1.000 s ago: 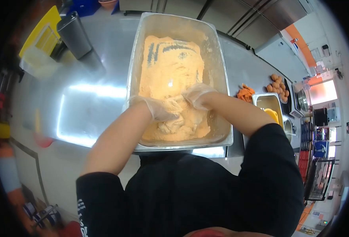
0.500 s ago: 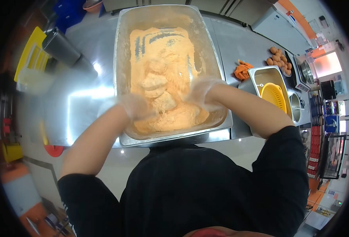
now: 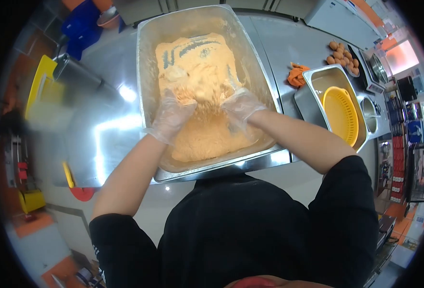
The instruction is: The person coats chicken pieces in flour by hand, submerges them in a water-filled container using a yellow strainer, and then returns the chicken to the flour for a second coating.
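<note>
Stainless steel tabletop (image 3: 116, 120), glossy, with bright overhead light glare. Steel cabinet fronts (image 3: 212, 4) along the far edge. Floor (image 3: 34, 225) at left: grey with orange sections. Bright window (image 3: 400, 56) at upper right.

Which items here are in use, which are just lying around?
In use: left hand and right hand, both gloved, in the orange breading mix inside the steel pan.

Lying about: yellow colander, eggs, orange cloth, grey container.
</note>
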Tool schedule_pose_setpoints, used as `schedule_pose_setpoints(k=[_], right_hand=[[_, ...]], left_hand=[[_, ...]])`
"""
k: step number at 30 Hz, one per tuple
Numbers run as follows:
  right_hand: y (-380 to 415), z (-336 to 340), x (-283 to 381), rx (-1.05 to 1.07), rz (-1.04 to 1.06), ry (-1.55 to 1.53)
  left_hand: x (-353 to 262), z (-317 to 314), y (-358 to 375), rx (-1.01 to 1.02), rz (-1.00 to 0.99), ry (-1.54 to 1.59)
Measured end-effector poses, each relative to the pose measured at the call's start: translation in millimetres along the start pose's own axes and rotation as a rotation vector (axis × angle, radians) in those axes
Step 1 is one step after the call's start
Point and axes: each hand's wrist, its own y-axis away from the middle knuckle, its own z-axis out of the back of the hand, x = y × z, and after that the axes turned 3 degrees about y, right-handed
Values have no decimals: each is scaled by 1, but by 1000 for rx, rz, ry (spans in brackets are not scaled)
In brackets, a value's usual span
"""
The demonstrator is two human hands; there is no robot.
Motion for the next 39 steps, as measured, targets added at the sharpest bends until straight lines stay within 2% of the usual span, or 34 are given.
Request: schedule_pose_setpoints(k=[2, 3, 5, 6, 7, 8, 9, 11, 13, 15, 16, 18, 19, 21, 23, 25, 26, 28, 30, 33, 34, 36, 37, 39], right_hand=[[14, 30, 11, 291, -166, -94], [20, 42, 14, 434, -244, -133], [37, 24, 23, 444, -214, -309], [27, 5, 28, 521, 58, -294], [13, -3, 41, 587, 221, -199], [0, -11, 55, 636, 389, -117], [-9, -10, 74, 680, 444, 47], [-13, -19, 92, 394, 147, -350], [-35, -14, 94, 325, 52, -259], [-51, -1, 80, 199, 145, -3], [-54, 18, 60, 111, 285, 213], [-70, 43, 19, -4, 264, 248], [-62, 60, 13, 58, 153, 144], [-46, 91, 1, 170, -73, -79], [-54, 84, -6, 34, -112, -120], [-70, 48, -6, -82, -145, -165], [-74, 23, -1, -112, -156, -196], [-80, 2, 3, 19, -64, -84], [-90, -7, 7, 337, 150, 205], [-62, 33, -12, 321, 193, 115], [-61, 56, -18, 258, 156, 122], [-72, 90, -31, 99, 11, 15], [-78, 96, -35, 1, -101, -99], [-97, 82, -41, -62, -176, -177]], left_hand=[[16, 4, -5, 174, -2, -241], [19, 6, -3, 408, 33, -463], [-44, 19, 33, 838, 135, -887], [-44, 8, 34, 910, 130, -880], [-37, -2, 31, 980, 125, -872], [-26, -8, 27, 976, 106, -861], [-12, -17, 20, 967, 87, -847], [14, -31, 3, 945, 49, -825], [19, -27, -9, 931, 8, -814], [16, -10, -20, 596, 92, -649], [9, -3, -23, 495, 57, -676], [-6, 10, -28, 347, -79, -845], [-14, 15, -34, 296, -185, -992], [-18, 8, -44, 311, -171, -986], [0, -14, -71, 321, -206, -1062], [40, -49, -110, 355, -271, -1201], [45, -47, -110, 343, -234, -1060], [46, -32, -106, 311, -163, -780], [9, -2, -69, 405, -157, -718], [-14, 23, -22, 482, -196, -622], [-11, 23, -13, 498, -216, -591], [-7, 20, -7, 361, -197, -519], [-6, 20, -6, 289, -187, -489], [-10, 25, -10, 152, -164, -515]])
